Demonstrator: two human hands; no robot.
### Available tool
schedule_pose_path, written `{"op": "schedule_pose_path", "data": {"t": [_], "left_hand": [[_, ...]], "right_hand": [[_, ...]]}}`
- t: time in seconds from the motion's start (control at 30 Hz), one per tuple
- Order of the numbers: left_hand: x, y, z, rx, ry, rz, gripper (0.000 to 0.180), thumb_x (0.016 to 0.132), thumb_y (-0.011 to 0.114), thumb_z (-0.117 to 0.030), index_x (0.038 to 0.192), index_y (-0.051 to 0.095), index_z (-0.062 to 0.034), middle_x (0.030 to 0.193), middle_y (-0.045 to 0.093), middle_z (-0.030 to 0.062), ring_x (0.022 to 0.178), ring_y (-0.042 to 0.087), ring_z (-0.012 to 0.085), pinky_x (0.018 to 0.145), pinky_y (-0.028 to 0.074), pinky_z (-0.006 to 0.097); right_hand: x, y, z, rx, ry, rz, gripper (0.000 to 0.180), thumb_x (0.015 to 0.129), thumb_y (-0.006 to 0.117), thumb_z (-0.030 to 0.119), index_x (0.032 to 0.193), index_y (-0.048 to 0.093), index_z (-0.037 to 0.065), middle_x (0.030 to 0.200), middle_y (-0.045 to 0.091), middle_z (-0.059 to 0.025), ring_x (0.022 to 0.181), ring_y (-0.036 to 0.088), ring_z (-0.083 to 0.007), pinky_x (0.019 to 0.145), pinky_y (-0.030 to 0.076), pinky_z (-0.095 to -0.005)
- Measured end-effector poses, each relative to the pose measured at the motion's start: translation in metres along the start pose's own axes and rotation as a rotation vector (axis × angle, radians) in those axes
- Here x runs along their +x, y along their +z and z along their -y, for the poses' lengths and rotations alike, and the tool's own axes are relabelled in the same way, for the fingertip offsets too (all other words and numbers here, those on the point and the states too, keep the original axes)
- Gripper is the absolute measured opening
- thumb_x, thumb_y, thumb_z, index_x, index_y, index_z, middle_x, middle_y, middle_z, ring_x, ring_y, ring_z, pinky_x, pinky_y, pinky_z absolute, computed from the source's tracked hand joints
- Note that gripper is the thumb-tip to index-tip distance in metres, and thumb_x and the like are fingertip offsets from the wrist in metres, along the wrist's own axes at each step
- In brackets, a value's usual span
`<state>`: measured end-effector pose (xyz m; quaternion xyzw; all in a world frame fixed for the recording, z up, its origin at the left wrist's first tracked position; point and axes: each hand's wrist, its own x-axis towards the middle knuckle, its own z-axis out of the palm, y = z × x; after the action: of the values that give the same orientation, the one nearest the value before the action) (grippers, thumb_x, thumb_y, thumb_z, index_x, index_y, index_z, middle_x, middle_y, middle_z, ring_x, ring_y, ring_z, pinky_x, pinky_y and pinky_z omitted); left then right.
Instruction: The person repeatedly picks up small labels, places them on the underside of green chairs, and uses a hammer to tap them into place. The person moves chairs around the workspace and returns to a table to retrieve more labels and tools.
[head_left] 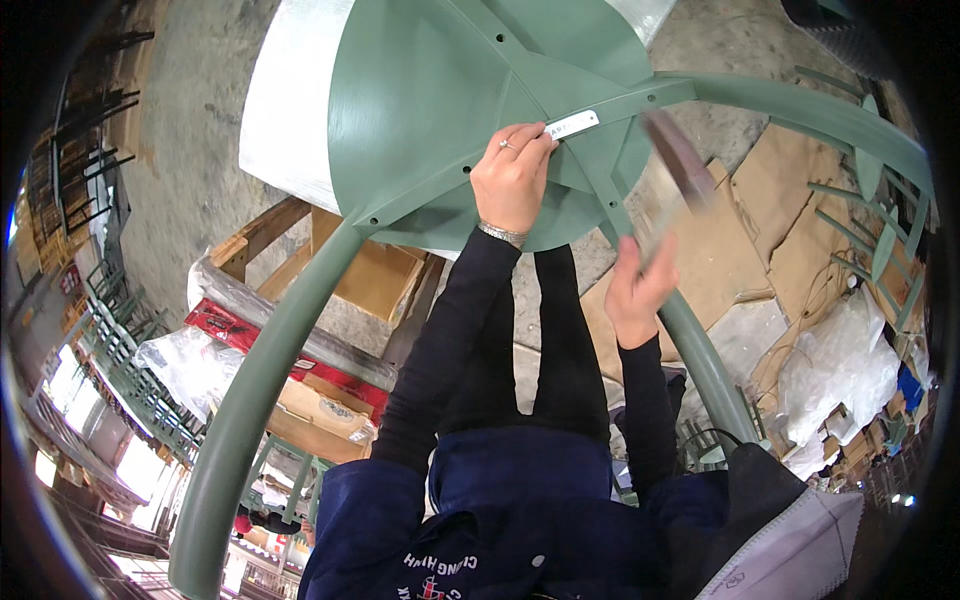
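Note:
A green chair (pixel 430 110) lies upside down in front of me, seat underside up, its curved legs sweeping down on both sides. My left hand (pixel 513 175) presses on a small white label plate (pixel 573 124) on the seat's cross brace, fingers pinched at its left end. A ring and a bracelet show on that hand. My right hand (pixel 637 285) is raised and grips the handle of a hammer (pixel 673 165), which is blurred with motion above and to the right of the plate.
The chair rests on a white-wrapped surface (pixel 290 100) over a wooden stand (pixel 265 235). Flattened cardboard (pixel 770 220) and plastic wrap (pixel 840 360) litter the concrete floor at right. More green chair frames (pixel 130 370) stand at left and far right.

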<state>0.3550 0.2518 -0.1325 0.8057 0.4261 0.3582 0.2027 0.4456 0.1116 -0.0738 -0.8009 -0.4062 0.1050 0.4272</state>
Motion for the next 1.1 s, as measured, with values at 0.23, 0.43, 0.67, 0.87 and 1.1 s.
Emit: {"op": "schedule_pose_path", "data": {"t": [0.23, 0.43, 0.67, 0.87, 1.1], "left_hand": [[-0.004, 0.0, 0.001, -0.004, 0.003, 0.006, 0.015, 0.069, 0.077, -0.008, 0.081, 0.068, -0.0081, 0.088, 0.069, 0.0027, 0.084, 0.065, 0.0215, 0.067, 0.053, 0.031], [-0.001, -0.005, 0.001, -0.053, -0.103, 0.06, 0.029, 0.072, 0.076, -0.008, 0.098, 0.061, -0.0084, 0.089, 0.07, 0.0035, 0.086, 0.065, 0.0214, 0.068, 0.053, 0.032], [0.0, -0.008, 0.005, -0.11, -0.102, 0.089, 0.033, 0.074, 0.074, -0.009, 0.101, 0.056, -0.0055, 0.091, 0.07, 0.0043, 0.088, 0.064, 0.0228, 0.069, 0.052, 0.033], [-0.003, -0.011, 0.006, -0.122, -0.106, 0.122, 0.035, 0.074, 0.074, -0.006, 0.104, 0.056, -0.0044, 0.093, 0.07, 0.005, 0.091, 0.064, 0.023, 0.071, 0.052, 0.032], [-0.008, -0.031, 0.021, 0.039, -0.153, 0.123, 0.09, 0.061, 0.085, -0.037, 0.132, 0.042, -0.0043, 0.13, 0.051, 0.01, 0.125, 0.043, 0.0314, 0.11, 0.024, 0.051]], "right_hand": [[0.001, 0.011, -0.008, -0.221, 0.222, 0.254, 0.023, 0.093, 0.057, 0.022, 0.103, 0.05, 0.003, 0.062, 0.058, -0.0205, 0.058, 0.058, -0.0417, 0.049, 0.042, -0.0441], [-0.001, -0.001, 0.007, -0.154, 0.15, 0.304, 0.024, 0.093, 0.057, 0.026, 0.102, 0.051, 0.006, 0.058, 0.056, -0.0185, 0.056, 0.059, -0.0384, 0.048, 0.042, -0.0441], [-0.002, 0.007, -0.003, -0.255, 0.116, 0.463, 0.023, 0.092, 0.058, 0.027, 0.098, 0.05, 0.006, 0.054, 0.055, -0.017, 0.051, 0.057, -0.0383, 0.046, 0.041, -0.0446], [-0.002, 0.008, -0.006, -0.266, 0.066, 0.433, 0.025, 0.092, 0.058, 0.028, 0.097, 0.049, 0.005, 0.053, 0.053, -0.0162, 0.05, 0.056, -0.038, 0.045, 0.04, -0.0448], [-0.02, -0.012, -0.01, 0.089, -0.203, 0.151, 0.023, 0.093, 0.055, 0.022, 0.105, 0.051, 0.002, 0.067, 0.057, -0.009, 0.055, 0.057, -0.0216, 0.049, 0.044, -0.0351]]}}
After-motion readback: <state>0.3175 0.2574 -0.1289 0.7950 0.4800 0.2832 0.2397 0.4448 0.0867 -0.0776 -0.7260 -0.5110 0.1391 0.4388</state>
